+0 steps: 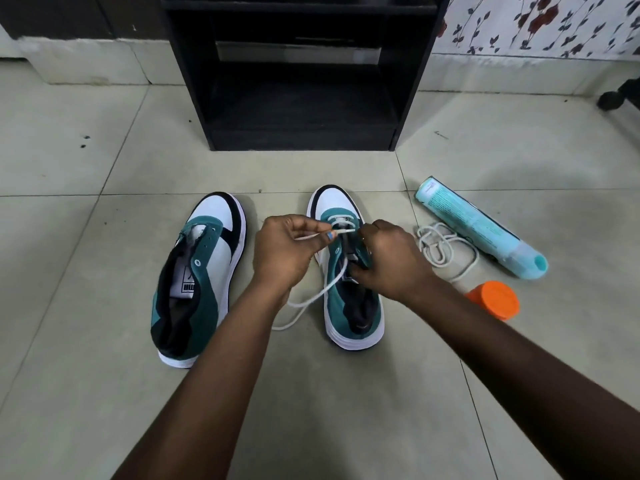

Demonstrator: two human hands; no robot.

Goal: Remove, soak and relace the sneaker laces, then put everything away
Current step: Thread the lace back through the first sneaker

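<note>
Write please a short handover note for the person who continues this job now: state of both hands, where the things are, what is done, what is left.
Left hand: pinches the end of the white lace.
Right hand: grips the tongue area of the right sneaker.
That lace runs through the front eyelets only; the rest trails on the floor between the shoes.
Left sneaker: no lace in it.
Second lace: loose pile on the floor beside the teal bottle, which lies on its side. Orange cap lies nearby.
Left: finish lacing the right sneaker, lace the left one, put everything away.
</note>
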